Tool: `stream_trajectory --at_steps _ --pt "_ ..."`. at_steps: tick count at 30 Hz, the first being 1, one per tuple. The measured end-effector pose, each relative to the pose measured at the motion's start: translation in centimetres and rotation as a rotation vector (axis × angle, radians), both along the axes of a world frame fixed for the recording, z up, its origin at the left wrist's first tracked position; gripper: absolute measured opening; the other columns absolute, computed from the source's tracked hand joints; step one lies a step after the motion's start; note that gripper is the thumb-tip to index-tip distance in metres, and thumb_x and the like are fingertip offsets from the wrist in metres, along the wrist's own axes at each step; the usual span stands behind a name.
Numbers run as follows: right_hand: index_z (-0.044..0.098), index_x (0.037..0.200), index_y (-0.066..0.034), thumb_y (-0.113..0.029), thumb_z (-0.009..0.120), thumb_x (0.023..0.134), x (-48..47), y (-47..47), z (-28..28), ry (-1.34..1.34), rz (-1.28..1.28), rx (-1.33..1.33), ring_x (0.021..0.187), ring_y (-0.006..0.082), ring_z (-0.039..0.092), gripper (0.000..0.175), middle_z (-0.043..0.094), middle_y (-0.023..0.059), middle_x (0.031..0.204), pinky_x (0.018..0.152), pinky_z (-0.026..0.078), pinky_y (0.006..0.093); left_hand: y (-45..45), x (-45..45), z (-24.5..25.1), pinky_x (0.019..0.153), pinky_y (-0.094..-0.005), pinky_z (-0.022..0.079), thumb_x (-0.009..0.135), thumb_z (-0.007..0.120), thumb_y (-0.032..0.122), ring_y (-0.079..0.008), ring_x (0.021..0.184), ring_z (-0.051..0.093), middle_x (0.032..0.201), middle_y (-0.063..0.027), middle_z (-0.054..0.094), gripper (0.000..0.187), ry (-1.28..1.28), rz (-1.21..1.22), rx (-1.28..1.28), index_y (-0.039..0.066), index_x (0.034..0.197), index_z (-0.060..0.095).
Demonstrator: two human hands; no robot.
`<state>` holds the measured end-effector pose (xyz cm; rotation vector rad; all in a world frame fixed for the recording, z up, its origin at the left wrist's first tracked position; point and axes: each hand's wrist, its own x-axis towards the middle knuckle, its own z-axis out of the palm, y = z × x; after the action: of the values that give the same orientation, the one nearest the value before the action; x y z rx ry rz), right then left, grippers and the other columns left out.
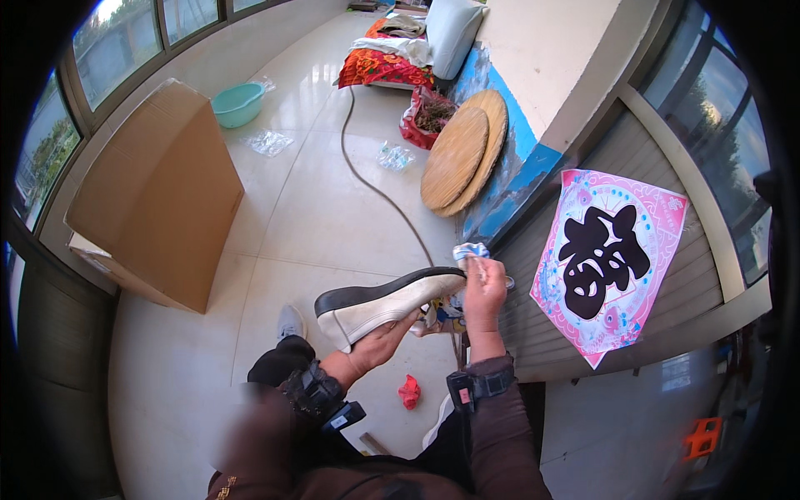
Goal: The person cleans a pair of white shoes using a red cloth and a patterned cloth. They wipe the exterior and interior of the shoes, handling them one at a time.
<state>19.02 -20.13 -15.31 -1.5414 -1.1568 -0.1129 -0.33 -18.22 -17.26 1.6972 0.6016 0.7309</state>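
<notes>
A white shoe with a thick black sole (390, 303) lies on its side in the air, sole upward, its heel to the left. My left hand (378, 344) holds it from below, around the upper. At the shoe's right end, my right hand (485, 290) grips a crumpled blue-and-white cloth (471, 251) near the edge of the sole. Behind the shoe and between my hands, a patterned cloth or bag (447, 315) shows in part. A crumpled red cloth (409, 392) lies on the floor below my hands.
A large cardboard box (162, 200) stands at the left, near a green basin (238, 106). A dark hose or cable (375, 187) runs across the tiled floor. Round wooden boards (456, 159) lean on the wall beside a red bag (417, 122). A door with a pink poster (662, 231) is at my right.
</notes>
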Motion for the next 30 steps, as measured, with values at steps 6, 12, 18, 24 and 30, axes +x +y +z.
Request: stream_trajectory --at_steps 6,12,18,24,30 --pt "0.057 0.104 0.0026 -0.01 0.057 0.095 1.4 -0.1 -0.3 0.389 0.065 0.14 0.091 0.0136 0.056 0.015 0.054 0.0075 0.097 0.081 0.047 0.027 0.4 0.0 1.6 0.105 -0.0279 0.035 0.1 0.049 0.034 -0.0169 0.12 0.049 0.129 -0.0096 0.056 0.049 -0.26 -0.053 -0.473 0.0 0.135 0.048" --pt "0.058 0.113 0.0025 -0.007 0.058 0.093 -0.5 -0.9 2.2 -0.018 -0.005 0.19 0.091 0.0227 0.058 0.022 0.056 0.0129 0.101 0.079 0.049 0.0317 0.5 0.3 2.2 0.106 -0.0314 0.036 0.1 0.047 0.028 -0.0186 0.121 0.05 0.131 -0.013 0.054 0.049 -0.477 -0.091 -0.785 -0.008 0.134 0.045" --pt "0.062 0.113 0.0002 -0.006 0.064 0.087 -1.1 -1.4 3.2 -0.225 -0.032 0.185 0.088 0.0281 0.058 0.026 0.056 0.0154 0.1 0.076 0.05 0.0354 0.4 0.2 2.8 0.107 -0.037 0.034 0.098 0.048 0.02 -0.0225 0.123 0.049 0.134 -0.0127 0.052 0.045 -0.568 -0.163 -0.846 -0.004 0.135 0.044" --pt "0.06 0.115 0.0009 -0.005 0.063 0.088 -1.8 -1.5 3.0 -0.128 -0.038 0.214 0.09 0.028 0.057 0.028 0.055 0.0153 0.1 0.077 0.049 0.0353 0.4 -0.2 0.9 0.105 -0.0354 0.036 0.095 0.049 0.014 -0.0218 0.119 0.053 0.128 -0.0122 0.057 0.04 -0.5 -0.111 -0.783 -0.004 0.13 0.05" --pt "0.061 0.114 0.0006 -0.005 0.062 0.088 -1.8 -1.6 3.2 -0.165 -0.058 0.189 0.09 0.0275 0.056 0.026 0.054 0.0149 0.101 0.076 0.049 0.0348 0.7 0.6 -1.3 0.084 -0.0309 0.049 0.091 0.055 0.002 -0.0234 0.096 0.063 0.108 -0.0136 0.065 0.027 -0.423 0.015 -0.413 0.001 0.118 0.059"
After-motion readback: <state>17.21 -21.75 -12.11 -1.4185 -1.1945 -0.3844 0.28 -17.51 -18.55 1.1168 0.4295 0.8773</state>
